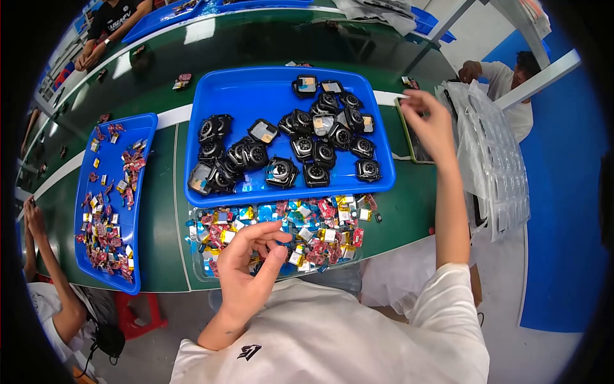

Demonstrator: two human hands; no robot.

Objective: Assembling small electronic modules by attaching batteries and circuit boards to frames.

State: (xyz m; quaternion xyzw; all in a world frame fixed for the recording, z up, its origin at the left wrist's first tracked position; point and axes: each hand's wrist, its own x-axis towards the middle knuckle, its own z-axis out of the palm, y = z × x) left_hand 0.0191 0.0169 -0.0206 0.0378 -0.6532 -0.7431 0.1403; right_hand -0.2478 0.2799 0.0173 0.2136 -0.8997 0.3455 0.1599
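My left hand (251,261) hovers over a clear tray (208,272) heaped with small silver and yellow battery cells (329,235) and red flexible circuit pieces. Its fingers are loosely bent, the thumb stands apart, and nothing shows in it. Beyond lies a blue tray (240,80) of black smartwatch bodies (281,171), some with round sensor backs up, others showing grey and tan insides. My right hand (432,125) is raised beyond that tray's right edge, beside a phone (416,137) in a green case. Its fingers are slightly bent and apart, with nothing visible between them.
Another blue tray (146,150) with similar small parts lies left on the green table (165,211). Stacked clear plastic trays (492,166) stand at the right. Co-workers sit at the left, far left and far right. A red stool (144,317) is below the table.
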